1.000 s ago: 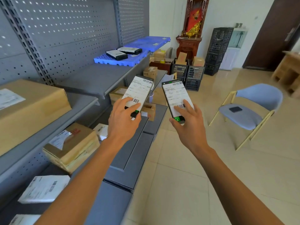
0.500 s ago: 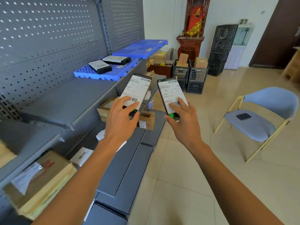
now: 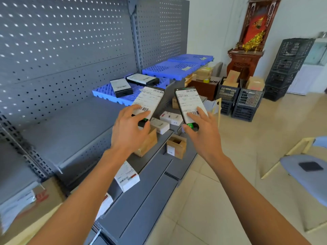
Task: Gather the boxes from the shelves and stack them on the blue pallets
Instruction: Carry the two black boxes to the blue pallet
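Observation:
My left hand (image 3: pixel 130 131) grips a slim black box with a white shipping label (image 3: pixel 148 101), held out in front of the grey shelving. Beside it my right hand (image 3: pixel 203 133) grips a second black labelled box (image 3: pixel 188 104) of the same kind. Just beyond them, on the middle shelf, lies a blue pallet (image 3: pixel 106 91) carrying two more black labelled boxes (image 3: pixel 121 87), (image 3: pixel 142 79). Another blue pallet (image 3: pixel 169 68) and a third (image 3: pixel 192 58) lie farther along the shelf.
Lower shelves hold small white boxes (image 3: pixel 161 125), (image 3: pixel 126 176) and brown cartons (image 3: pixel 177 146). A large carton (image 3: pixel 26 206) sits at the lower left. Black crates (image 3: pixel 247 101) and a tall crate stack (image 3: pixel 286 68) stand by the far wall. A blue chair (image 3: pixel 300 174) is to the right on tiled floor.
I have moved forward along the shelving, so the blue pallets are much nearer. Both hands still hold their boxes, now raised close to the nearest pallet.

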`<state>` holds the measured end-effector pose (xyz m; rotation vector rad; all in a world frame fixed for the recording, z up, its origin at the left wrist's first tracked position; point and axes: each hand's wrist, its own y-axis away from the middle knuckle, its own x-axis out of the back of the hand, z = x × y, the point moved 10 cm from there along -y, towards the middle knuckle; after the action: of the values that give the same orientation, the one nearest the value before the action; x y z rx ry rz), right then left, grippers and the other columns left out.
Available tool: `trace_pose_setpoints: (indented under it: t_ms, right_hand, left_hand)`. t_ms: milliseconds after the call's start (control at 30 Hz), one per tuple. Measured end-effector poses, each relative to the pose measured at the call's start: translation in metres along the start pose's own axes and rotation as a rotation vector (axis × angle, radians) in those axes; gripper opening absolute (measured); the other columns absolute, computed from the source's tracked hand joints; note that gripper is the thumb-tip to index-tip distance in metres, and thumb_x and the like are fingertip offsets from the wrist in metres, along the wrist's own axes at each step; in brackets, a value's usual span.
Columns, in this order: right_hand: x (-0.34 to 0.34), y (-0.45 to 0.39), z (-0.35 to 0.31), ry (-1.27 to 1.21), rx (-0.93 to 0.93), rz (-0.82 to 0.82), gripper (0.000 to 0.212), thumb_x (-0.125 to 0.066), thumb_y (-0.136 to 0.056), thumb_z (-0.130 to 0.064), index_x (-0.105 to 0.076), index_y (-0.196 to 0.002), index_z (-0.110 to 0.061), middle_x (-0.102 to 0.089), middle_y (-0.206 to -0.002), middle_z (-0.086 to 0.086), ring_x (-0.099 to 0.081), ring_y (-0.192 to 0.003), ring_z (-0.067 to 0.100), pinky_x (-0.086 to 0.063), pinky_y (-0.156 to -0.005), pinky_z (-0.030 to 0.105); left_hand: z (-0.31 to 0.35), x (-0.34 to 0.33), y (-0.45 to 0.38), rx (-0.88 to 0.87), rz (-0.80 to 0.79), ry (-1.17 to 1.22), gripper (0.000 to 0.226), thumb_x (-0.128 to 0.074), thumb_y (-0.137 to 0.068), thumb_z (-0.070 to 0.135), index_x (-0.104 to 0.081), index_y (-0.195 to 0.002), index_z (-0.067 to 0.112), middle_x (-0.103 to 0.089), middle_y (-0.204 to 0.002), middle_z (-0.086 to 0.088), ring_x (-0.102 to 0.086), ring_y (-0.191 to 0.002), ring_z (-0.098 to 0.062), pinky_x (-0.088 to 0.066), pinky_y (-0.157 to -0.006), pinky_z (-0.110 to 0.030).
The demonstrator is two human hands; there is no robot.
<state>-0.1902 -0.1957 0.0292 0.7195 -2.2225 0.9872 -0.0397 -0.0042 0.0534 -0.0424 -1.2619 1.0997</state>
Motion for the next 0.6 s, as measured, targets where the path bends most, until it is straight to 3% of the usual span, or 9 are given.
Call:
trace_pose_setpoints:
  t_ms: [333, 600]
  right_hand:
    - [-0.069, -0.124, -0.034, -0.067, 0.103, -0.056, 0.054, -0.061, -0.095, -0.049, -0.054, -0.143, -0.026, -0.034, -0.160, 0.003, -0.022, -0.149, 0.033, -0.027, -0.118, 0.054]
    - [-0.112, -0.181, -0.065, -0.072, 0.152, -0.049, 0.054, -0.064, -0.092, -0.051, -0.061, -0.138, -0.022, -0.045, -0.153, 0.008, -0.034, -0.142, 0.036, -0.032, -0.112, 0.050]
  left_hand:
    - [-0.070, -0.006, -0.106, 0.134, 0.047, 0.008, 0.036, -0.064, -0.092, 0.030, -0.069, -0.128, 0.032, -0.052, -0.145, 0.005, -0.043, -0.136, -0.021, -0.050, -0.098, -0.051]
    - [-0.107, -0.010, -0.153, 0.211, 0.053, 0.029, 0.036, -0.062, -0.093, 0.027, -0.069, -0.128, 0.029, -0.053, -0.144, 0.004, -0.051, -0.129, -0.020, -0.053, -0.092, -0.043]
